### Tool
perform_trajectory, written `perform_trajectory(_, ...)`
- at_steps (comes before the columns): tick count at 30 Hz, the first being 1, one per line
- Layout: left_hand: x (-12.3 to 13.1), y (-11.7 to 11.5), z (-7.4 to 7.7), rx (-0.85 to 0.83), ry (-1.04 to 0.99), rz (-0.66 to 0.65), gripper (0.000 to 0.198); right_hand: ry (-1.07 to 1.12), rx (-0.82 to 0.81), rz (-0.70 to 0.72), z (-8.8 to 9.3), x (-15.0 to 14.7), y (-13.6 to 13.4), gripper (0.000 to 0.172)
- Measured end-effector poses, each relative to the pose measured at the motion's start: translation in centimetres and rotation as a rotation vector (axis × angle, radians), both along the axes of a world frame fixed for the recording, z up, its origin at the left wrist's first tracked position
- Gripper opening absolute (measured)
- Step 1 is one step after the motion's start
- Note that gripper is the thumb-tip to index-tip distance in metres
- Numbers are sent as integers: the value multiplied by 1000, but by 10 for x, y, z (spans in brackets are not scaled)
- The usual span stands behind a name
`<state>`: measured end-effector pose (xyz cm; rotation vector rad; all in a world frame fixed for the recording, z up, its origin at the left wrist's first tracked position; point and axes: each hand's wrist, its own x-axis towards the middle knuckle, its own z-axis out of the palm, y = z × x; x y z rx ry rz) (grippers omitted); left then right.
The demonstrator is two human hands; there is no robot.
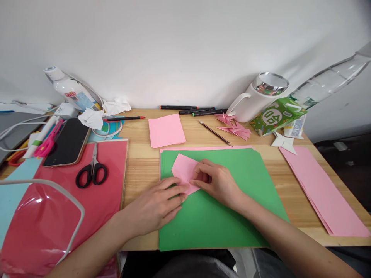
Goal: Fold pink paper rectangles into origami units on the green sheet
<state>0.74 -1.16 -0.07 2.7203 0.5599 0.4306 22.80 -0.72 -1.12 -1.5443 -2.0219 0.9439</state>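
Observation:
A folded pink paper [183, 168] lies on a stack of green sheets [232, 208] in the middle of the wooden desk [139, 170]. My left hand [158, 202] rests flat on the green sheets, fingers stretched out, their tips pressing the pink paper's near edge. My right hand [216, 181] lies over the paper's right side with fingers curled and pinched on its fold.
Black scissors [92, 172] lie on a red sheet [58, 204] at left, beside a phone [68, 143]. A small pink sheet [166, 130], markers [199, 111], a pencil [215, 133], folded pink shapes [234, 127], a white mug [255, 98] and a green carton [275, 116] stand behind. Pink strips [321, 189] lie at right.

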Motion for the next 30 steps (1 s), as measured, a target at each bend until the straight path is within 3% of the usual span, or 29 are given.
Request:
perform_trajectory(5,2,-1,1,-18,-9,13,20,4,7,283,12,8,1,5)
perform_trajectory(8,3,-1,1,-5,0,13,18,-78,61,374,16,7,-1,6)
perform_trajectory(22,6,1,0,59,-22,-5,20,-324,130,315,16,-5,-10,21)
perform_trajectory(30,5,0,-1,54,30,8,16,-432,18,324,24,9,-5,19)
